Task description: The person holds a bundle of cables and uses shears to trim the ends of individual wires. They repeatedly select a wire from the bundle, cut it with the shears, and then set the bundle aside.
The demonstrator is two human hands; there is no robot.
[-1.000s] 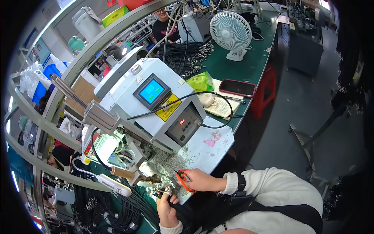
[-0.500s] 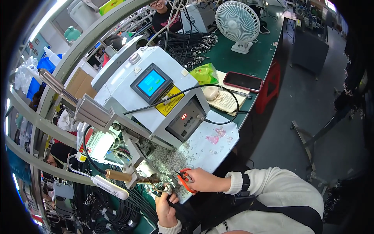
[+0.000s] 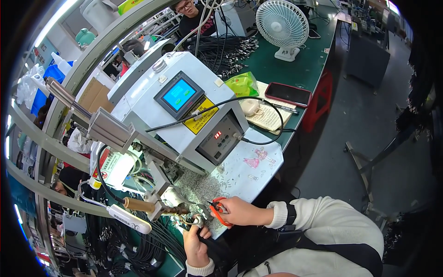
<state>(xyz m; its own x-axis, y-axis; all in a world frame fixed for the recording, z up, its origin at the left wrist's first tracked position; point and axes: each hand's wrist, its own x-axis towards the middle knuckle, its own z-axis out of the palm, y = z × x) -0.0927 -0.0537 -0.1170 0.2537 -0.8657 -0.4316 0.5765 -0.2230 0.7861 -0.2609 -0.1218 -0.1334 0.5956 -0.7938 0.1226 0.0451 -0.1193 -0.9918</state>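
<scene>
My right hand (image 3: 244, 211) is wrapped round orange-handled pliers (image 3: 218, 213), their dark jaws pointing up and left over the small metal bits. Just left of it, my left hand (image 3: 197, 244) is closed, thumb and fingertips pinched together. What it pinches is too small to make out. Its fingertips are close below the tip of a tan-handled soldering iron (image 3: 138, 206) clamped to the machine. A white lamp bar (image 3: 130, 219) hangs beside the iron. Many small metal bits (image 3: 198, 184) are heaped on the machine's white base plate (image 3: 263, 177).
The white machine (image 3: 175, 111) with a lit screen stands ahead. Bundles of black cables (image 3: 138, 247) lie at the lower left. Farther off are a white fan (image 3: 282, 27), a phone (image 3: 288, 94), an open notebook (image 3: 270, 119) and a person (image 3: 196, 21) behind the table.
My left hand's fingertips have shifted slightly at the iron's tip. The pliers stay in my right hand, almost still. The person behind the table has leaned forward a little.
</scene>
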